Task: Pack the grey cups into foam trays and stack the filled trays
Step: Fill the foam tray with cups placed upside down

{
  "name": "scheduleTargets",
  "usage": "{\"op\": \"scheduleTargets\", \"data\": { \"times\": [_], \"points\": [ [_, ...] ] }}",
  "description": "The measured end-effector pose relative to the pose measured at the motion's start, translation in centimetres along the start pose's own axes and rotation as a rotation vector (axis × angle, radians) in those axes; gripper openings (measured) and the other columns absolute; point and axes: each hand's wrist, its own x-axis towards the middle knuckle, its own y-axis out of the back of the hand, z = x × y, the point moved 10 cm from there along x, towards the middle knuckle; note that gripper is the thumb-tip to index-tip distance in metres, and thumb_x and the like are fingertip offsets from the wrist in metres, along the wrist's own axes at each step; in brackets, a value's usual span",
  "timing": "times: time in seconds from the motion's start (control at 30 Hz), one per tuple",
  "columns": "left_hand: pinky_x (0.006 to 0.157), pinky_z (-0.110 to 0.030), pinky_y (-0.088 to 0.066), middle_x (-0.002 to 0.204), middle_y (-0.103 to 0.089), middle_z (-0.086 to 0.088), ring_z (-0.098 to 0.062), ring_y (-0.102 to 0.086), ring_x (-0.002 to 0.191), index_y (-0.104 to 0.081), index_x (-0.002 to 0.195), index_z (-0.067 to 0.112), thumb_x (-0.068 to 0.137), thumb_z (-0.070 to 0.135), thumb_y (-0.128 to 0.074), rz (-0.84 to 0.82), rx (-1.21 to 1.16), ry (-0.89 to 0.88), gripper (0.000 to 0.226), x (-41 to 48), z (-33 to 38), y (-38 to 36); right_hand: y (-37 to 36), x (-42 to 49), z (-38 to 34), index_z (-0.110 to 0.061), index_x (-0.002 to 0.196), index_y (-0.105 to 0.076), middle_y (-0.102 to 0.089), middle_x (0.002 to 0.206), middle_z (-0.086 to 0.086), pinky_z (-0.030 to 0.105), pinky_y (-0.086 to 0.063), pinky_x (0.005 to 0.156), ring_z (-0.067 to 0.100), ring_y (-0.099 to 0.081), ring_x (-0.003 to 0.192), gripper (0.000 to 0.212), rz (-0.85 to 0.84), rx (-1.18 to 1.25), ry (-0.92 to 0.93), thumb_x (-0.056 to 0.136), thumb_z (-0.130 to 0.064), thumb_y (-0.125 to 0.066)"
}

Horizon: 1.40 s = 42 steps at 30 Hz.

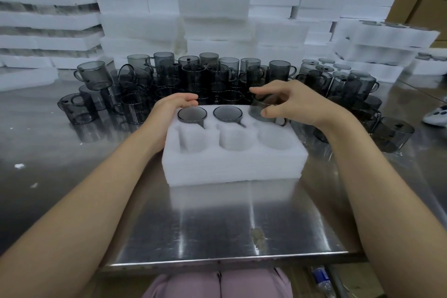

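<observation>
Tray [233,167] sits well back from table edge [229,258], cups [193,75] crowding behind.

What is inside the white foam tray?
Two grey cups in back holes; right hand holds a third cup at the corner hole. Front holes empty. The tray covers their bodies.
</observation>
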Motion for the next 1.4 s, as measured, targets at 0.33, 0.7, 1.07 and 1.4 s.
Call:
{"op": "scheduleTargets", "data": {
  "times": [0.33,0.7,1.07,1.4],
  "points": [
    [0.053,-0.009,-0.047,0.095,-0.068,0.002,0.003,-0.067,0.065,-0.068,0.091,0.018,0.089,-0.002,-0.045,-0.007,0.0,-0.039,0.03,-0.7,0.6,-0.2,1.4,0.1,1.9,-0.039,0.106,-0.071,-0.064,0.111,-0.026,0.022,-0.041,0.099,-0.011,-0.057,0.104,0.051,0.072,-0.027,-0.073,0.061,-0.061,-0.075],
    [0.054,-0.011,-0.049,0.093,-0.069,0.002,0.002,-0.068,0.067,-0.069,0.09,0.019,0.088,-0.001,-0.046,-0.006,-0.006,-0.029,0.031,-0.7,0.4,-0.3,-0.6,0.9,3.7,-0.043,0.102,-0.065,-0.037,0.139,-0.016,0.025,-0.021,0.105,0.005,-0.031,0.132,0.058,-0.139,-0.075,-0.127,0.049,-0.067,-0.069],
    [0.054,-0.008,-0.046,0.097,-0.064,0.003,0.003,-0.065,0.067,-0.062,0.106,0.01,0.091,-0.005,-0.042,0.011,0.075,0.016,0.03,-0.2,0.3,-0.3,-0.8,0.3,4.2,-0.045,0.101,-0.062,-0.024,0.149,-0.014,0.031,-0.02,0.107,0.01,-0.019,0.141,0.046,-0.157,-0.18,-0.175,0.059,-0.061,-0.07],
    [0.056,-0.006,-0.041,0.137,-0.047,-0.017,-0.001,-0.049,0.078,-0.038,0.142,-0.001,0.092,-0.019,-0.021,-0.014,0.265,0.094,0.055,-0.2,0.9,-1.6,4.9,0.7,6.0,-0.021,0.101,-0.064,-0.059,0.109,-0.001,0.005,-0.035,0.059,0.008,-0.054,0.08,0.012,0.371,-0.257,-0.175,0.093,-0.018,-0.056]
  ]
}}
